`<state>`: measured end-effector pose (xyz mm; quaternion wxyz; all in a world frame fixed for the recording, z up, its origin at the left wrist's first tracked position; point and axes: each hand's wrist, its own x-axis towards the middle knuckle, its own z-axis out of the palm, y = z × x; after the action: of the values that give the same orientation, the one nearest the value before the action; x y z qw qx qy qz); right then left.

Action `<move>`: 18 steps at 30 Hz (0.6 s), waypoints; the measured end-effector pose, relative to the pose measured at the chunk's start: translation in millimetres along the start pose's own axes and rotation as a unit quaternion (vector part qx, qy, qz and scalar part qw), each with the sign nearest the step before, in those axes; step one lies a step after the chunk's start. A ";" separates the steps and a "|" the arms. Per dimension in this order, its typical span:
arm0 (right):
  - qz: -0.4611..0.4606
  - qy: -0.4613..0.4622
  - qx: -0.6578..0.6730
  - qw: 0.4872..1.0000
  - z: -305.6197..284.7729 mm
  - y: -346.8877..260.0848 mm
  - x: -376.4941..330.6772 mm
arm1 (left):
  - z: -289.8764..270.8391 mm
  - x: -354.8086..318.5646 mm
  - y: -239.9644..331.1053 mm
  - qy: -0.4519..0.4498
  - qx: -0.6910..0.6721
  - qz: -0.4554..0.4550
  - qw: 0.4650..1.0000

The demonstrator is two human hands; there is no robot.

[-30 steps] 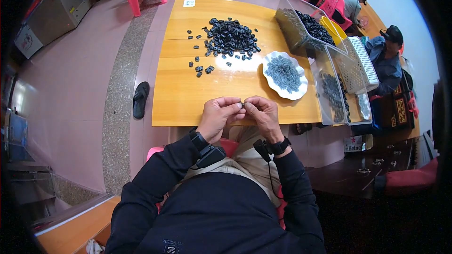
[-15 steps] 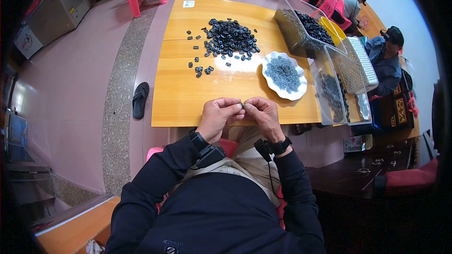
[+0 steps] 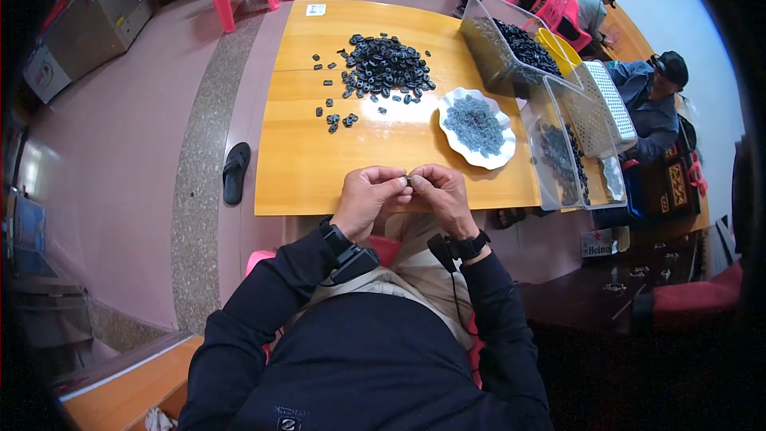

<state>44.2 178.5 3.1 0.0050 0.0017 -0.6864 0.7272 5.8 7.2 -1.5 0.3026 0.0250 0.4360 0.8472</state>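
Above the table's near edge, my left hand (image 3: 365, 198) and my right hand (image 3: 444, 196) meet at the fingertips. Both pinch a small dark piece (image 3: 408, 180), mostly covered by thumbs and forefingers, so its exact kind cannot be made out. Beyond them lies a heap of small black oval plastic parts (image 3: 386, 65), with several strays along its left side. A white scalloped dish (image 3: 500, 161) stands to the right of my hands, holding a pile of small clear grey plastic pieces (image 3: 477, 126).
The wooden table (image 3: 299, 168) carries clear bins at its right: one with black parts (image 3: 523, 48), a nearer one (image 3: 550, 191), and a white perforated basket (image 3: 610, 104). A yellow container (image 3: 558, 52) stands behind. Another person (image 3: 650, 104) sits at the right. A slipper (image 3: 235, 174) lies on the floor.
My hands keep the same pinch on the small piece, with only slight finger movement. The whole view has shifted a little.
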 end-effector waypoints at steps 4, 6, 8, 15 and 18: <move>0.008 0.008 -0.003 1.000 0.2 0.5 -1.6 | 0.3 -1.1 1.6 0.004 -0.023 -0.007 1.000; 0.012 0.007 0.002 1.000 -0.2 0.7 -2.2 | 0.5 -1.9 2.1 0.006 -0.023 -0.007 1.000; 0.012 0.003 0.015 1.000 -0.1 0.6 -1.9 | 1.1 -2.8 4.0 -0.002 -0.028 -0.014 0.999; 0.024 0.002 0.033 0.999 -0.8 2.7 -2.4 | 0.6 -2.6 2.4 -0.004 -0.029 -0.015 0.999; 0.032 0.005 0.048 0.998 -2.2 6.6 -1.6 | -0.4 -1.4 0.1 -0.001 -0.034 -0.002 0.999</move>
<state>45.8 180.3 -3.6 -0.0150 -0.0242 -0.6504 0.7591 6.8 6.2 -1.3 0.3054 0.0141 0.4065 0.8610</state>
